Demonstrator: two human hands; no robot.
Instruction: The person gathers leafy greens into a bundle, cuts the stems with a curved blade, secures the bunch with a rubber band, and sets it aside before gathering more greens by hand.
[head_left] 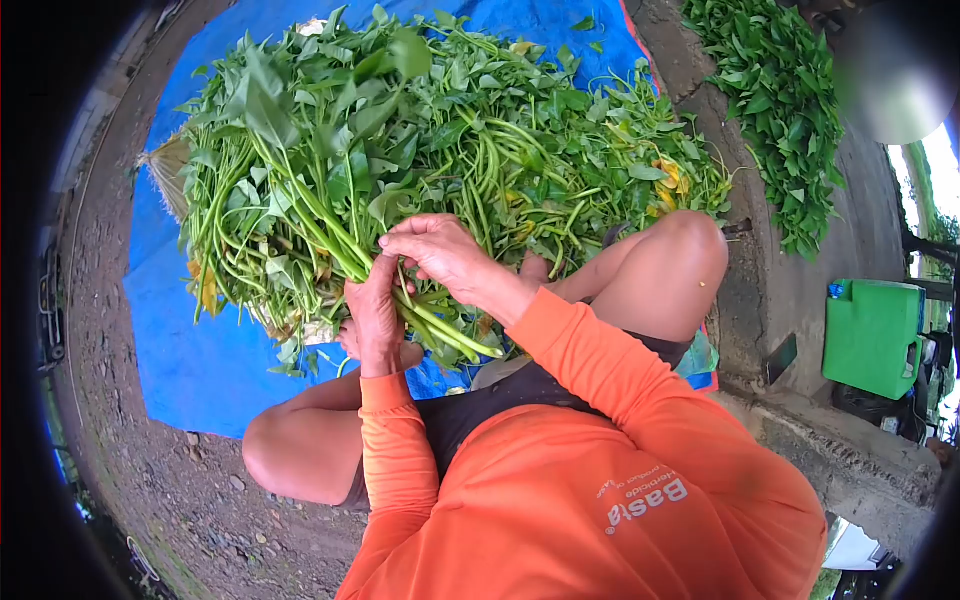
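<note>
A bundle of long green leafy stems [320, 228] is gripped in my left hand [375, 305], its leaves pointing up and left and its cut ends sticking out below. Against the bundle, just above my left hand, my right hand [440, 255] has thumb and fingers pinched together; what they hold is too small to make out. Behind both hands lies a large heap of leafy greens [490, 160] with some yellow leaves [672, 180], spread on a blue tarp [180, 370].
My bent knees [290, 450] flank the work area. Another pile of greens [775, 120] lies on the ground at the upper right. A green plastic container [872, 338] stands at the right, near a concrete ledge [820, 440]. Stony soil [235, 500] shows at the lower left.
</note>
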